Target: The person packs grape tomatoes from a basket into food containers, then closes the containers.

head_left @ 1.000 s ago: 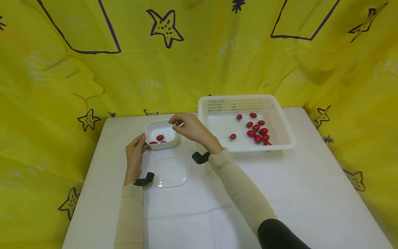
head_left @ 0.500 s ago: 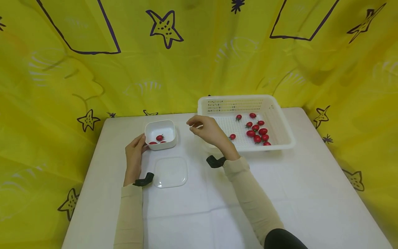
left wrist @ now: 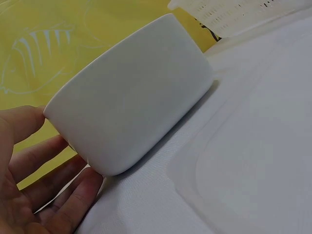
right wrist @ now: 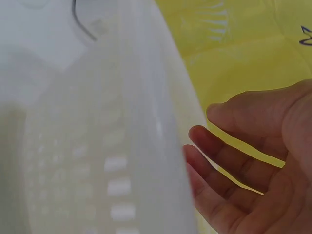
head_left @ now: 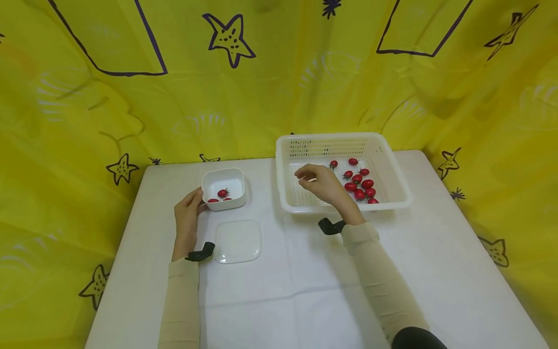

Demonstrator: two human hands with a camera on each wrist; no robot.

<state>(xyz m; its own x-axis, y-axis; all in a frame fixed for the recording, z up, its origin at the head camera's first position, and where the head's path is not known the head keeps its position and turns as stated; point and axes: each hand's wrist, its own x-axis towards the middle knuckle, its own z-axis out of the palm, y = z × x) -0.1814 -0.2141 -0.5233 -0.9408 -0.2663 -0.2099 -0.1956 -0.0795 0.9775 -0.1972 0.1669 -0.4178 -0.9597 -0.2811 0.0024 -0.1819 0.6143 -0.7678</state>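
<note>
A small white square container (head_left: 224,205) stands on the table with a few cherry tomatoes (head_left: 223,193) inside. My left hand (head_left: 186,218) rests against its left side; in the left wrist view the thumb (left wrist: 22,122) touches the rim, with the other fingertips along the lower wall. Over the left part of a large white plastic basket (head_left: 285,179) is my right hand (head_left: 324,186), fingers loosely bent, nothing between them. Several more cherry tomatoes (head_left: 367,184) lie in the basket, mostly right of that hand. The hand hides part of the basket floor.
A clear, flat, square lid (head_left: 238,241) lies on the white-covered table (head_left: 261,315) in front of the container. Behind the table hangs a yellow curtain (head_left: 279,87) with drawn stars. A dark camera mount sits at each wrist.
My right hand has moved right, from the small container's edge to over the basket. The left hand stays at the container, and the tomatoes there look unchanged.
</note>
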